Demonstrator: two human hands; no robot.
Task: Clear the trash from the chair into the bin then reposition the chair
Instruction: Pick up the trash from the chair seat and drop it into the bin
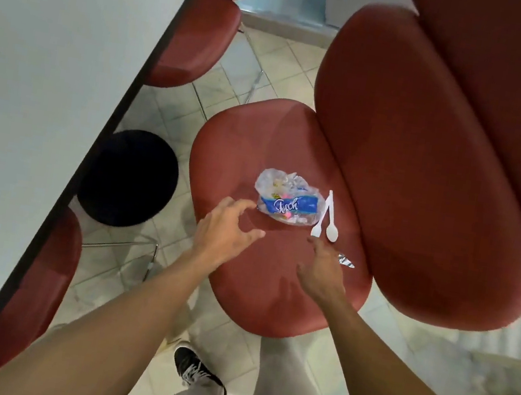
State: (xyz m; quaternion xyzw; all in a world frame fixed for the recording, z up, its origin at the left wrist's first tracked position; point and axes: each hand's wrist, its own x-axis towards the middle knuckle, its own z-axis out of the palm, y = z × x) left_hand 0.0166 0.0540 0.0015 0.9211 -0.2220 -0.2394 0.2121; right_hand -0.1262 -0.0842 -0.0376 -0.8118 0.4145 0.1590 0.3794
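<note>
Reaching hands above wrapper on chair

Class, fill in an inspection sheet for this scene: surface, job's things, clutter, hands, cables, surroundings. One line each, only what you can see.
Surface: red chair seat, padded, with its backrest to the right.
Job's things: crumpled plastic wrapper with a blue label, mid-seat; two white plastic spoons right of it, bowls toward the person; small foil scrap near the right hand. No bin identified for certain.
Clutter: nothing seen beyond the trash.
Hands: left hand open, fingers spread near the wrapper; right hand open, near the spoons; neither holds anything.
Cables: nothing seen.
Surroundings: white table at left, more red chairs, round black object on the tiled floor.
</note>
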